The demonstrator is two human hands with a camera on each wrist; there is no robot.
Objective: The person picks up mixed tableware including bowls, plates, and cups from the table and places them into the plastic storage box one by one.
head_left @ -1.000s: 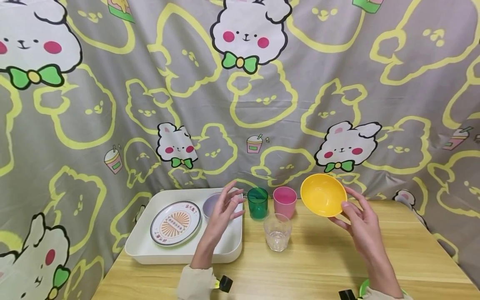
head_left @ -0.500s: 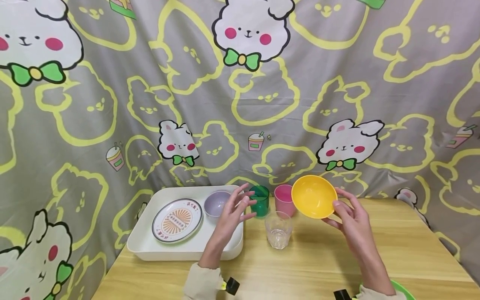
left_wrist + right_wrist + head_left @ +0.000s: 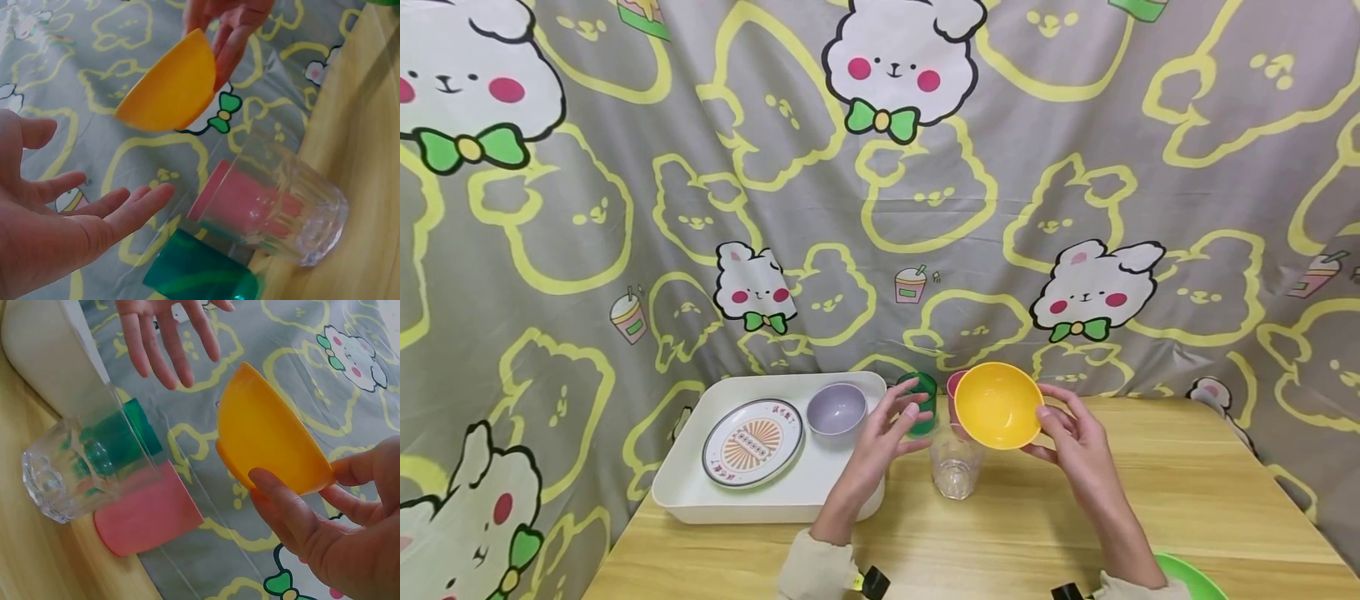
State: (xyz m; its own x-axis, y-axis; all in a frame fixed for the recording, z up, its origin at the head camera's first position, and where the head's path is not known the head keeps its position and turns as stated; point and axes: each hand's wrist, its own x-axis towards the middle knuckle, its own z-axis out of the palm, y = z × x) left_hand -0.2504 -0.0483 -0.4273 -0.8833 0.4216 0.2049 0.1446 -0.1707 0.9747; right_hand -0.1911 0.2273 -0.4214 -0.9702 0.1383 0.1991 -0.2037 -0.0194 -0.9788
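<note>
My right hand (image 3: 1078, 442) grips a yellow bowl (image 3: 998, 406) by its right side, thumb and fingers around the wall. The bowl is held up in the air, tilted so its inside faces the head camera. To its left my left hand (image 3: 880, 442) hovers with fingers spread, holding nothing. In the left wrist view a gap separates this hand from the yellow bowl (image 3: 175, 87). Below stands a clear glass (image 3: 956, 475). A pink cup (image 3: 150, 515) is mostly hidden by the bowl in the head view, and a green cup (image 3: 925, 421) stands partly behind my left fingers.
At the left a white tray (image 3: 760, 508) holds a patterned plate (image 3: 752, 442) and a purple bowl (image 3: 837, 409). A bright green rim (image 3: 1187, 575) shows at the front right, beside my right sleeve. A patterned curtain (image 3: 940, 225) hangs behind the wooden table (image 3: 1217, 483).
My right hand has carried the yellow bowl to the left, now in front of the pink cup. My left hand has moved right, narrowing the gap between it and the bowl.
</note>
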